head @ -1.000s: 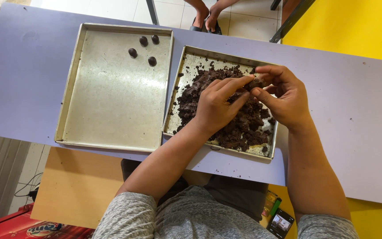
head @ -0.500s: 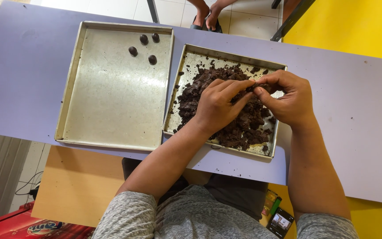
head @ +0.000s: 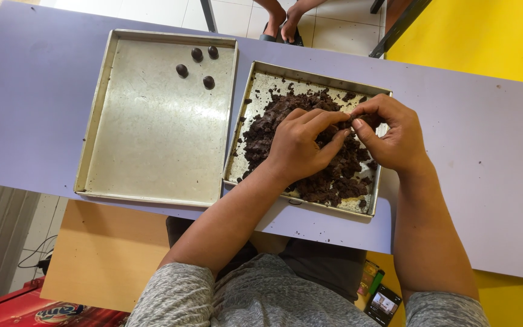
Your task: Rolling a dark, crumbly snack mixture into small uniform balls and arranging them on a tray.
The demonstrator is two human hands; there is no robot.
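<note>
At frame centre, the left hand (head: pixel 298 145) and right hand (head: pixel 394 136) pinch one small dough lump (head: pixel 351 124) together above the dough tray (head: pixel 260 100), whose long axis runs top to bottom.

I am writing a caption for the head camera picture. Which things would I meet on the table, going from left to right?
Large metal tray holding four dark dough balls → smaller metal tray of crumbly dark dough → left hand → right hand → bare part of the lilac table.
</note>
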